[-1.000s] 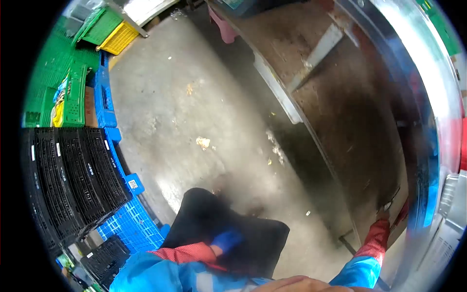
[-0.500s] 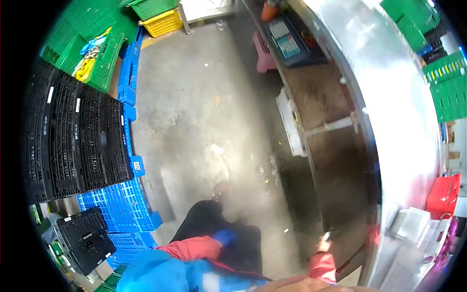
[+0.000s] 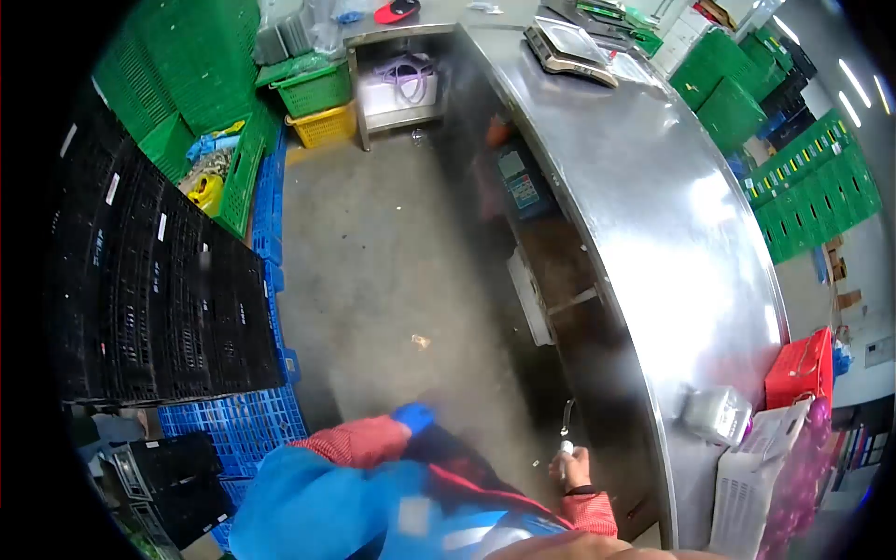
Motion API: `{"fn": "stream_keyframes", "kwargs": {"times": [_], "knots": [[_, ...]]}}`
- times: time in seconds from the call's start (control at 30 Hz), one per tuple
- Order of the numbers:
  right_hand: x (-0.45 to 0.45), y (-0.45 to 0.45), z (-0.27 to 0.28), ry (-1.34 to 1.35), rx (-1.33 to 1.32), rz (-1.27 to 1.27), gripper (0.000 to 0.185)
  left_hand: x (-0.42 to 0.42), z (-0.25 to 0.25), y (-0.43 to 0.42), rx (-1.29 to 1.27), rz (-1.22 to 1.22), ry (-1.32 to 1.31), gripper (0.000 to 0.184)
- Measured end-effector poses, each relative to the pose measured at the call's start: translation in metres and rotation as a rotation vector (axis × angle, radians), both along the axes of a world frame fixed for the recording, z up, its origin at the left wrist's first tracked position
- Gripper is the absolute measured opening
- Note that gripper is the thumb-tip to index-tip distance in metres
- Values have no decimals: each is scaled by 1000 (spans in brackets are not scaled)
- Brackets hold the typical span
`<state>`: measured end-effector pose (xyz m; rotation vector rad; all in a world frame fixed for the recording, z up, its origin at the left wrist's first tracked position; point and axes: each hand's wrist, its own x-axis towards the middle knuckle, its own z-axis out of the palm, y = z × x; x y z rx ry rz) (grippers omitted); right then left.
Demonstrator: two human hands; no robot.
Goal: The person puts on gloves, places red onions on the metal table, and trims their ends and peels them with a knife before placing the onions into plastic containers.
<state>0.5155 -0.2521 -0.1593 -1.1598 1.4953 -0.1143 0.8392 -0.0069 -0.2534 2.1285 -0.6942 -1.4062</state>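
Right hand [image 3: 577, 467] holds a white-handled tool [image 3: 567, 448], wrapped round the handle, curved metal end pointing far, probably to have it clear of the hand. Tool is near right, low beside the edge of the worktop [image 3: 653, 187], by the lower shelf [image 3: 560, 261]; can't tell if its end touches anything. Right forearm comes up from the near side, held low. Left hand [image 3: 413, 417], in a blue glove, hangs out over the floor [image 3: 373, 280], well apart from the tool; too blurred to tell its grip. Left forearm angles in from near left. Black crates [image 3: 159, 280] stack left by blue pallets [image 3: 238, 425], likely there to keep loads off the floor. Scale [image 3: 571, 42] sits far on the worktop, presumably for a flat base.
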Motion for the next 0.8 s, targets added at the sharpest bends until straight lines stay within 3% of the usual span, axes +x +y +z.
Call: {"fn": "stream_keyframes", "kwargs": {"times": [0.03,0.1,0.17,0.3,0.37,0.43,0.5,0.57,0.67,0.77,0.8], "knots": [[-23,-9,-19,28,-13,108,32,8,21,-8,-89,46,-37,31],[-23,1,11,-123,-40,92,31,26,39,-28,-155,9,-72,29],[-22,24,37,-249,-67,-63,28,40,55,-54,-196,-119,-169,27],[-36,59,103,-443,-12,-479,24,52,-27,-131,-303,-552,-369,24],[-46,70,121,-525,-43,-730,27,47,-28,-175,-367,-592,-275,24],[-61,75,124,-671,-126,-946,29,17,21,-232,-419,-422,-46,25],[-80,74,128,-757,-181,-1075,28,-27,93,-280,-693,-512,80,26],[-91,66,131,-789,-253,-1176,26,-79,158,-321,-783,-532,165,25],[-112,50,121,-855,-277,-1259,21,-138,212,-381,-1367,-893,-324,23],[-121,30,126,-798,-299,-1249,18,-195,215,-437,-1436,-895,-201,23],[-125,25,126,-772,-308,-1246,19,-220,255,-438,-1437,-934,-81,29]]}}
